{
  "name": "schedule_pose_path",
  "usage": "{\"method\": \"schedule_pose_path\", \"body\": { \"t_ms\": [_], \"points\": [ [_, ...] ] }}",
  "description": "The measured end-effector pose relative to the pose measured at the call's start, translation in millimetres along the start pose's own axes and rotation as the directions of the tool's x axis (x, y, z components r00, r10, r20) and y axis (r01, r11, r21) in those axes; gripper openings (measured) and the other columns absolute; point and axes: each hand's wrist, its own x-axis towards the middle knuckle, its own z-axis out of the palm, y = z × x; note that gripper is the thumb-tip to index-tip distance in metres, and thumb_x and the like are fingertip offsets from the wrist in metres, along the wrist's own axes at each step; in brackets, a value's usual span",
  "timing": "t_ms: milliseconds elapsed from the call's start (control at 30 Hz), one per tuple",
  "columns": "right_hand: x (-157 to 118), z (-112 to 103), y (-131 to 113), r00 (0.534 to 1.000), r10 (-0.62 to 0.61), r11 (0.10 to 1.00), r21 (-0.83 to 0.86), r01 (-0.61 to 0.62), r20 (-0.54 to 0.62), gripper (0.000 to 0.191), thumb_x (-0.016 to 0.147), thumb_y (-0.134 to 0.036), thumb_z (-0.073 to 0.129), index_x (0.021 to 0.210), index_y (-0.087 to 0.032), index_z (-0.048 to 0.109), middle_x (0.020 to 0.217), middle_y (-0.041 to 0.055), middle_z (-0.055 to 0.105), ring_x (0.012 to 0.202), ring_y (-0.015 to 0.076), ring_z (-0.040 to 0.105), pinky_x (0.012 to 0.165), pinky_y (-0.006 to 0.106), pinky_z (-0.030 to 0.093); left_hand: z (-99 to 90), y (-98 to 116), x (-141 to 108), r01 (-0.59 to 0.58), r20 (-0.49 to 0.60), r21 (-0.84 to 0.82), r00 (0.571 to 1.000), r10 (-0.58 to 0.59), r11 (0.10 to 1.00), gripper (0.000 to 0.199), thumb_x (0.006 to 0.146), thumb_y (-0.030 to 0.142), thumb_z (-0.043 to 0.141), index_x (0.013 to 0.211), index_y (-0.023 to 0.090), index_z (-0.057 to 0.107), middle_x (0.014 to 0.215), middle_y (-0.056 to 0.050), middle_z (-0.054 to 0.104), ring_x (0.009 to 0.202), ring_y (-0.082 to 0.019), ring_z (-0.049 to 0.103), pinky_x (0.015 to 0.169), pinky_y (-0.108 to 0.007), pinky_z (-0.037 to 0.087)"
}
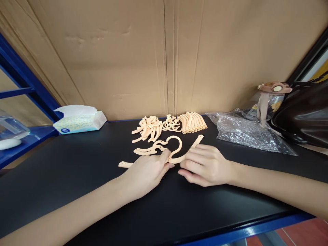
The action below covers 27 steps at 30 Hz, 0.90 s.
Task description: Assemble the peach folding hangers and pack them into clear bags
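Between my two hands is a cream plastic folding hanger [180, 143], with its hook curving up in the middle and an arm out to each side. My left hand [148, 171] is closed around the left arm, its thumb and fingertips pinching near the joint under the hook. My right hand [208, 165] wraps the right arm, whose holed end sticks up past the knuckles. The joint is partly hidden by the left fingers. Just beyond the left hand lie loose curved hanger pieces [144, 151] of the same cream plastic.
Farther back on the black table [77, 171] are a pile of hanger arms [150, 127], small hooks [171, 123] and a neat row of arms [193, 122]. A tissue pack [79, 121] lies left. To the right are a clear plastic bag [251, 131], a bottle [274, 99] and a dark bag [304, 112].
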Motion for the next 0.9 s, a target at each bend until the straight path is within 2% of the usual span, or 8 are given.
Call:
{"method": "schedule_pose_path", "body": {
  "t_ms": [300, 567, 900],
  "points": [
    [-1.6, 5.7, 1.3, 0.986, 0.162, 0.984, 0.065, -0.164, 0.042, 0.021, 0.093, -0.025, 0.046, 0.080, -0.016, 0.061, 0.065, -0.0019, 0.067, 0.050, 0.0090, 0.055, 0.051, 0.025, 0.035, 1.4, -3.5, -0.4, -0.026, -0.011, -0.078, 1.000, 0.025, 0.997, 0.020, 0.097, 0.035, 0.024, 0.090, 0.022, 0.037, 0.079, -0.005, 0.064, 0.068, -0.024, 0.062, 0.055, -0.029, 0.036],
    [-0.2, 6.0, 1.5, 0.985, 0.162, 0.980, 0.111, -0.168, 0.055, 0.016, 0.092, -0.023, 0.048, 0.087, -0.016, 0.061, 0.076, 0.0000, 0.072, 0.058, 0.0107, 0.062, 0.055, 0.025, 0.039, 2.1, -4.7, -0.4, -0.040, -0.001, -0.066, 0.999, 0.040, 0.997, 0.021, 0.098, 0.036, 0.023, 0.089, 0.022, 0.034, 0.079, -0.004, 0.064, 0.070, -0.023, 0.062, 0.057, -0.029, 0.038],
    [-1.6, 7.4, 2.3, 0.983, 0.170, 0.978, 0.110, -0.177, 0.072, 0.016, 0.093, -0.024, 0.049, 0.089, -0.016, 0.062, 0.082, -0.0007, 0.073, 0.062, 0.0110, 0.064, 0.056, 0.025, 0.041, 5.2, -4.5, 0.1, -0.057, -0.047, -0.017, 0.997, 0.056, 0.998, 0.019, 0.098, 0.033, 0.026, 0.088, 0.022, 0.038, 0.076, -0.002, 0.064, 0.068, -0.022, 0.062, 0.054, -0.028, 0.039]
  ]
}}
